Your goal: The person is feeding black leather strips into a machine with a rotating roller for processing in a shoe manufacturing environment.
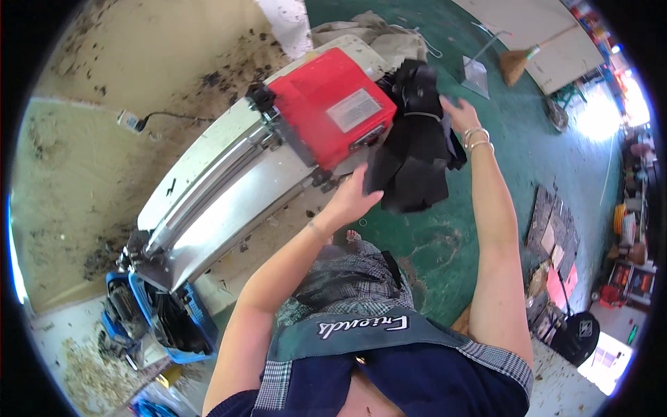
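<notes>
A bundle of flat black pieces [410, 163], banded near its upper part, lies at the right end of a red machine [323, 97]. I cannot make out what the pieces are made of. My left hand [345, 201] is at the bundle's near left edge, thumb and fingers apart, its fingertips close to or touching the black material. On the far right side, my right hand [461, 117] has its fingers spread beside the bundle, with bracelets on the wrist. Neither hand is closed round anything.
A long metal-topped machine bed [236, 208] runs left from the red housing. A blue basket [184, 320] with black pieces stands at lower left. A broom [517, 64] and a dustpan [476, 76] are beyond the green floor. Flattened cardboard [552, 226] lies at right.
</notes>
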Tool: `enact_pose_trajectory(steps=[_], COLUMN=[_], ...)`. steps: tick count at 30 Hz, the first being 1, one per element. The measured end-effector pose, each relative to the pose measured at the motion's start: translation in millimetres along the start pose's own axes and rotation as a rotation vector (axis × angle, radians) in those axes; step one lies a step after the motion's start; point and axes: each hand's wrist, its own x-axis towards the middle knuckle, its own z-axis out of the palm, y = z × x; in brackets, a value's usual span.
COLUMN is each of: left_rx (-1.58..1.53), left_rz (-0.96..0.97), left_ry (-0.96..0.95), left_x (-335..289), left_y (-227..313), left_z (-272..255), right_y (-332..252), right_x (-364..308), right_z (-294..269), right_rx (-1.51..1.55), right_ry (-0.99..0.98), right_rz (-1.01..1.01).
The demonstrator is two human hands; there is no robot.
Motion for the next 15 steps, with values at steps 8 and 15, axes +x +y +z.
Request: enact_pose_trajectory(steps=[8,15], left_rx=[-0.298,-0.77], left_rz=[-0.454,-0.249], left_ry=[0.171,0.669], left_x=[-221,-368], left_y=[-67,-37], left_z=[-71,-141], right_y=[-68,-152], right_x=[-138,-209], right_z=[80,83], right_rx=[-0.048,0.344], right_ry=[0.106,0.07], right_rz=[-0.406,-0.692])
